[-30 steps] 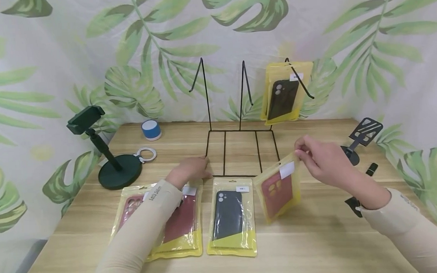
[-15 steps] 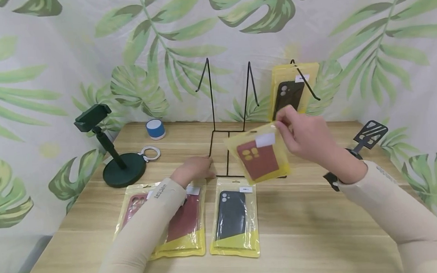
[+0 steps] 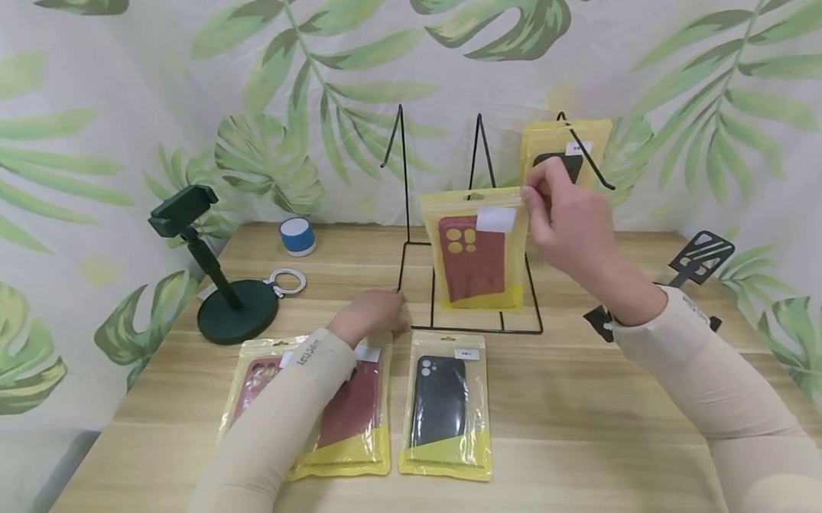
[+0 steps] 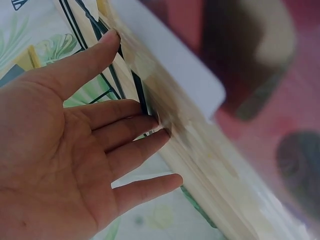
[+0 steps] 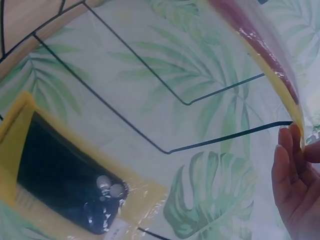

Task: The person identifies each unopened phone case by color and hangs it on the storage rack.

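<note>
My right hand (image 3: 569, 211) pinches the top right corner of a yellow-edged clear packet holding a red phone case (image 3: 476, 257). The packet hangs upright before the middle hook of a black wire rack (image 3: 472, 329); in the right wrist view a hook arm (image 5: 230, 136) ends at the packet's edge by the fingertips. My left hand (image 3: 371, 316) touches the left front of the rack's base with fairly straight fingers. Under the left forearm lie packets with red phone cases (image 3: 351, 401), partly hidden. Beside them lies a packet with a black phone case (image 3: 439, 401).
Packets with a black phone case (image 3: 538, 140) hang on the right hook, partly behind my right hand. At left stand a dark green phone stand (image 3: 237, 311), a white ring (image 3: 288, 282) and a blue-and-white cylinder (image 3: 298, 237). A black folding stand (image 3: 702, 257) is at right.
My right hand has carried the red-case packet up and leftward from the table to before the middle hook, and the packet has turned to face forward. The left hand stays at the rack's base.
</note>
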{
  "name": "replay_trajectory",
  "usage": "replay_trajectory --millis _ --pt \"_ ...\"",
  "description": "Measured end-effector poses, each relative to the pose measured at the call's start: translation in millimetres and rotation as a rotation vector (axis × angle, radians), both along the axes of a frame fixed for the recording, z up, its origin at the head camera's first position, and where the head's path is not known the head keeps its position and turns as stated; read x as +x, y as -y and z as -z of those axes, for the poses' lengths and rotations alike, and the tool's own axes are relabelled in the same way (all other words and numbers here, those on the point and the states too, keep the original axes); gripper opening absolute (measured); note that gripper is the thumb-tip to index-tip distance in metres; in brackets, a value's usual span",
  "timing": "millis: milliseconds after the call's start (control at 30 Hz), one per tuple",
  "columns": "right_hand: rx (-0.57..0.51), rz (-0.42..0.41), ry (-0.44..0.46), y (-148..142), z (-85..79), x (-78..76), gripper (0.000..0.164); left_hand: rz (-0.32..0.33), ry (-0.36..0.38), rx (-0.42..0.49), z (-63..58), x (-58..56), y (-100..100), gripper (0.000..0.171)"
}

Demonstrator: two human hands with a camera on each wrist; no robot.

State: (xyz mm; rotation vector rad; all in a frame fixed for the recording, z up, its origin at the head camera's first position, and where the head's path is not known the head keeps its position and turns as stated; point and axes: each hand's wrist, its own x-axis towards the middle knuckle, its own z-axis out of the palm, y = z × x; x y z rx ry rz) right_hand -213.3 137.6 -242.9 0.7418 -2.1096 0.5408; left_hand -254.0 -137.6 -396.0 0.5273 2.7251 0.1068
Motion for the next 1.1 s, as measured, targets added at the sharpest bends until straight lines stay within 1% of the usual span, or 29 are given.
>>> replay_trajectory --millis 167,433,667,800,933,1100 --pt "-0.044 0.053 0.023 -8 2.4 -5.3 0.013 -0.003 0.002 -0.012 -2.6 -1.6 3 0.068" --pt "-0.064 0.091 0.079 -11 5.3 -15.8 0.016 -0.002 0.007 -0.015 -1.5 -4.8 6 0.070" --pt "-0.084 0.148 0.151 -11 10.4 -38.8 0.021 -0.020 0.017 -0.004 1.8 -4.4 5 0.071" --pt "-0.088 0.173 0.194 -10 11.9 -50.7 0.022 -0.021 0.025 0.004 0.7 -2.2 4 0.071" --pt "-0.086 0.207 0.205 -6 11.6 -61.2 0.022 -0.026 0.024 0.012 0.6 -0.3 3 0.073" --pt "-0.057 0.258 0.190 0 8.7 -74.8 0.023 -0.029 0.023 0.010 1.2 1.0 1 0.074"
